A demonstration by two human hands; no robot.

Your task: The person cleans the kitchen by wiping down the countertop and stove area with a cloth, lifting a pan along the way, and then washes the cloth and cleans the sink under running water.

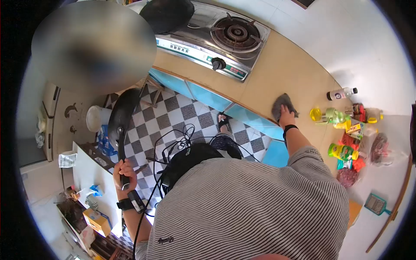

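Observation:
My left hand (125, 174) is wrapped round the handle of a black frying pan (120, 117). The pan hangs over the checkered floor, tilted nearly on edge, away from the counter. On the tan countertop (264, 78), my right hand (286, 117) presses on a grey cloth (282, 105), its fingers lying over the near part of the cloth. The cloth is bunched up, to the right of the gas stove (237, 37).
A black wok (167, 15) stands on the stove's left side. Bottles (342, 93), a yellow-green pack (342, 152) and bags crowd the counter's right end by the wall. Black cables (173, 143) hang near my waist. A white bucket (96, 119) stands left of the pan.

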